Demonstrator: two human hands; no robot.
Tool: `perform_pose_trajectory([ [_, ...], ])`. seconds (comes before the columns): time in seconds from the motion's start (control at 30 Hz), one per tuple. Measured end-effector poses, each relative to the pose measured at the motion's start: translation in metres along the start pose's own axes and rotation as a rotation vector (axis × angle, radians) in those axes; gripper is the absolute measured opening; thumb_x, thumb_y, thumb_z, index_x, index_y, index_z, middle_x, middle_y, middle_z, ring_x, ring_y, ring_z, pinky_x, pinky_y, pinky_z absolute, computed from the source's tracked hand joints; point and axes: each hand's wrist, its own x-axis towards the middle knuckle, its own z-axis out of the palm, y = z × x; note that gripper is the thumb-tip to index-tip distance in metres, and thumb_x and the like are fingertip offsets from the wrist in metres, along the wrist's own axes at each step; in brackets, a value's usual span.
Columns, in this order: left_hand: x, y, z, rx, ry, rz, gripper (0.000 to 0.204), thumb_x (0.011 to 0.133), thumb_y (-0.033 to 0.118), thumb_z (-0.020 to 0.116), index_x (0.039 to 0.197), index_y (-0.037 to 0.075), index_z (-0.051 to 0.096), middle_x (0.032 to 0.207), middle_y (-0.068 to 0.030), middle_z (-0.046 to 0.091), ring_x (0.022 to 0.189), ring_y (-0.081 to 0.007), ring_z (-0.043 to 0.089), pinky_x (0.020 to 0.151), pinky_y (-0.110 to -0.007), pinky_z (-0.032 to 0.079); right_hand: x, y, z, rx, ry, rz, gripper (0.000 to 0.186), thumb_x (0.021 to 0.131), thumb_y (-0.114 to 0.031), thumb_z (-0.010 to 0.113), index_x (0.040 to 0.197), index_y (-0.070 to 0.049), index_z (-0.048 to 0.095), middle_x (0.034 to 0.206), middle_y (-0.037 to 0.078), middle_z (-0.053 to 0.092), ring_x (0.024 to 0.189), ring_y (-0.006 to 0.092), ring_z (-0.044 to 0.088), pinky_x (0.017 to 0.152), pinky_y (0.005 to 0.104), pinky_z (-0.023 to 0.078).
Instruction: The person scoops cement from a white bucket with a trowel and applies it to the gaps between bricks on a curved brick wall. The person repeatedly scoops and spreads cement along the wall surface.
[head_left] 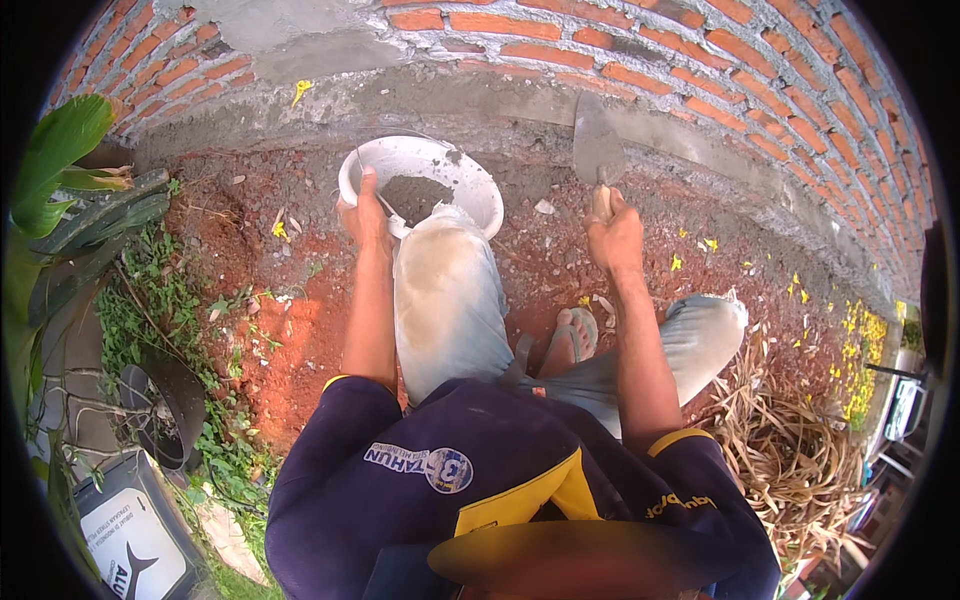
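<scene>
Wears a dark navy shirt (pixel 400 490) with yellow trim, well on the body side of both sets of fingers, below a blurred cap brim (pixel 570 557). Crouches on bare reddish soil (pixel 545 270) in pale, dusty trousers (pixel 450 300), with one knee up between the two sets of fingers and overlapping the bucket's near edge. Has a sandal (pixel 585 325) planted on the soil, on the body side of the right fingers and to their left.

Pinches the rim of a white bucket (pixel 400 156) with the fingers of the left hand (pixel 370 215), thumb laid over the edge. Has grey mortar (pixel 412 190) in that bucket, just right of those fingers. Wraps the fingers of the right hand (pixel 614 238) around the wooden handle of a trowel (pixel 598 138), blade pointing away beyond them. Cannot tell from overhead whether that blade touches the ground or hangs above it.

Has leafy weeds (pixel 160 290) and a dark pot (pixel 185 425) well left of the left fingers, dry leaves (pixel 785 450) right of the right fingers and nearer the body, and yellow petals (pixel 858 350) farther right. Faces, past both sets of fingers, a rough grey ledge (pixel 450 97), then a brick wall (pixel 560 55) with grey joints.
</scene>
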Motion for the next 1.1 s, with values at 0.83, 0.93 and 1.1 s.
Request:
perform_pose_trajectory([
  [0.83, -0.007, 0.027, -0.036, -0.115, 0.494, 0.278, 0.047, 0.065, -0.009, 0.058, 0.111, -0.007, 0.061, 0.103, -0.0117, 0.067, 0.086, -0.0225, 0.064, 0.078, -0.034, 0.05, 0.01, -0.012, 0.047, 0.014, -0.04, -0.057, 0.062, 0.076, -0.008, 0.065, 0.135, 0.003, 0.05, 0.115, 0.033, 0.062, 0.111, 0.0408, 0.061, 0.096, 0.0387, 0.049],
  [0.93, 0.004, 0.029, -0.035, -0.056, 0.457, 0.347, 0.051, 0.067, -0.01, 0.057, 0.118, -0.009, 0.059, 0.109, -0.0156, 0.067, 0.092, -0.0253, 0.066, 0.082, -0.035, 0.051, 0.025, -0.037, 0.065, -0.096, -0.122, -0.032, 0.062, 0.076, -0.007, 0.066, 0.134, 0.007, 0.049, 0.116, 0.032, 0.062, 0.111, 0.04, 0.062, 0.096, 0.0389, 0.05],
  [1.1, 0.024, 0.037, -0.033, -0.076, 0.517, 0.401, 0.05, 0.069, -0.009, 0.057, 0.119, -0.009, 0.058, 0.11, -0.0167, 0.066, 0.095, -0.025, 0.065, 0.087, -0.035, 0.05, 0.015, -0.057, 0.066, -0.109, -0.223, -0.192, 0.064, 0.075, -0.007, 0.067, 0.134, 0.009, 0.048, 0.115, 0.032, 0.062, 0.11, 0.0393, 0.063, 0.096, 0.0399, 0.049],
])
